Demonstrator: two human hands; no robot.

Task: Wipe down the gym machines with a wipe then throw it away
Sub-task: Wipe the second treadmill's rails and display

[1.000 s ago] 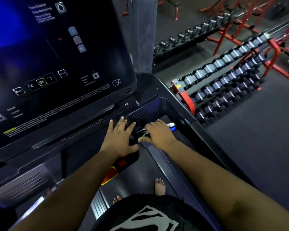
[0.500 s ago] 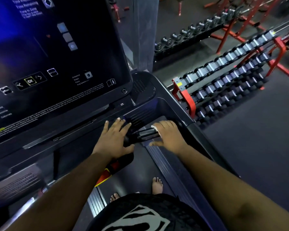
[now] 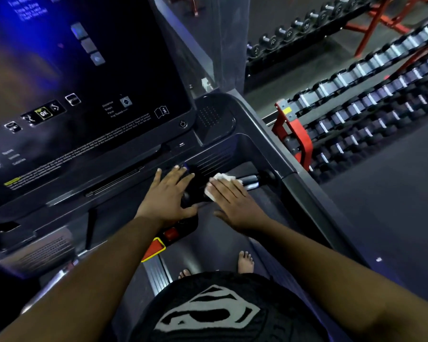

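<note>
1 wipe [image 3: 216,184], 2 hands, 1 treadmill [image 3: 255,144], 2 bare feet, perhaps 3 dumbbell racks.

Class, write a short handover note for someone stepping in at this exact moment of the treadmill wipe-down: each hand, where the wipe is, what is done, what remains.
Left hand: flat, fingers straight, resting on the treadmill console ledge.
Right hand: flat, pressing the white wipe onto the handlebar below the screen.
Done: wiping of the handlebar is under way; how much is clean cannot be told.
Left: finish this treadmill, wipe the other machines, then throw the wipe away. No bin is in view.
</note>
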